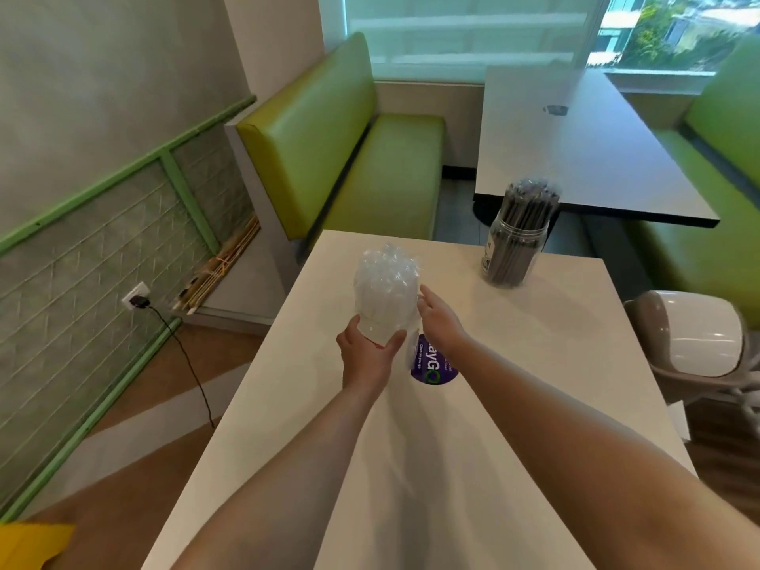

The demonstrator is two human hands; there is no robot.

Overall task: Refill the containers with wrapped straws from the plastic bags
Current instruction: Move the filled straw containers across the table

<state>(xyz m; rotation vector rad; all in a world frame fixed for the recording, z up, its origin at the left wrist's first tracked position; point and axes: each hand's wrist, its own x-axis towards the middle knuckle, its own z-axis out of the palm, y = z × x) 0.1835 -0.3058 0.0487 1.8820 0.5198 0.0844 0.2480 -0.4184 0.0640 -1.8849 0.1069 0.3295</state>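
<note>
Here, L hand [367, 355] round clear straw container [386, 300], R hand [441, 322] flat alongside.

Upright clear straw-filled container [386, 294], table-centre

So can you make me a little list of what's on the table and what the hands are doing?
near table: white top with a round purple sticker
clear container: jar of clear wrapped straws, upright, near the table's middle
dark container: jar of dark wrapped straws, far right part of the table
left hand: grips the clear jar's base
right hand: open, fingers straight against the clear jar's right side
plastic bags: cannot tell from this view
</note>
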